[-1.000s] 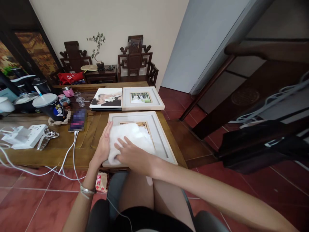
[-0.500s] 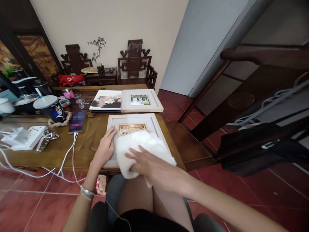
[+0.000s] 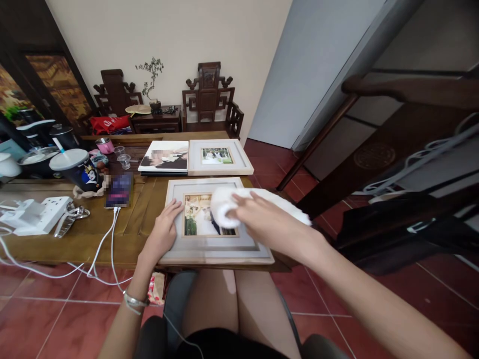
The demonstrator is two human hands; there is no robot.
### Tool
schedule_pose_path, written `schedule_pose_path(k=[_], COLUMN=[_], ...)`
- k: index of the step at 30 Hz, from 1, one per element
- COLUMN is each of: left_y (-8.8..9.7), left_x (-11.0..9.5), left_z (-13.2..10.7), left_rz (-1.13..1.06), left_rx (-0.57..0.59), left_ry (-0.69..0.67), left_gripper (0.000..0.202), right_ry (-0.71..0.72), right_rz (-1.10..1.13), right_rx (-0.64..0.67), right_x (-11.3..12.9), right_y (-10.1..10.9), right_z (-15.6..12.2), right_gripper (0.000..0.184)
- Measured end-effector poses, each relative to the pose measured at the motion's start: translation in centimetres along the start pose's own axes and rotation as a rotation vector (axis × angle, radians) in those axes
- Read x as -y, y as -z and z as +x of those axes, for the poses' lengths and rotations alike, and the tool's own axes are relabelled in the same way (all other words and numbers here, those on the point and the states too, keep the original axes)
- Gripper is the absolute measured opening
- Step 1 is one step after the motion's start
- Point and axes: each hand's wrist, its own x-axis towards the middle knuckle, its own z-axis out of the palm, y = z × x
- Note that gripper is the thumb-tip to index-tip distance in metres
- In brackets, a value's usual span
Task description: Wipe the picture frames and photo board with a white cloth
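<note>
White, fluffy cloth (image 3: 280, 200) sits in the right hand (image 3: 258, 218), fingers curled onto it, over the right part of the near picture frame (image 3: 220, 247). I see the left hand (image 3: 165, 228) resting on that frame's left edge, fingers straight and close together. A smaller-looking far frame (image 3: 195, 155) lies beyond on the wooden table (image 3: 144, 222).

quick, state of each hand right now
Left hand: open, on the left side of the near picture frame.
Right hand: holding the white cloth.

On the near picture frame (image 3: 209, 252), a white cloth (image 3: 220, 200) hides part of the photo (image 3: 198, 219), while left of that frame a phone (image 3: 118, 191) is partly pixelated.
</note>
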Motion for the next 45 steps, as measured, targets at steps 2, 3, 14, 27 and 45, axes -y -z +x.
schedule_pose_path(k=[2, 3, 14, 27, 45], left_y=[0.1, 0.2, 0.2, 0.2, 0.7], left_x=[0.0, -0.1, -0.2, 0.1, 0.2], left_z=[0.1, 0.2, 0.0, 0.1, 0.2], left_rz=[0.001, 0.006, -0.010, 0.011, 0.021], left_rx=[0.004, 0.009, 0.004, -0.005, 0.035], left_ry=[-0.022, -0.028, -0.048, -0.060, -0.099], left_gripper=[0.056, 0.057, 0.052, 0.053, 0.055], right_ry=[-0.002, 0.033, 0.135, -0.075, -0.086], right_rz=[-0.062, -0.073, -0.050, -0.026, -0.015], right_rx=[-0.188, -0.264, -0.123, 0.050, -0.109], right_x=[0.0, 0.1, -1.4, -5.0, -5.8], right_y=[-0.3, -0.8, -5.1, -3.8, -5.8], right_z=[3.7, 5.7, 11.5, 2.2, 3.6], right_gripper=[0.050, 0.046, 0.030, 0.057, 0.052])
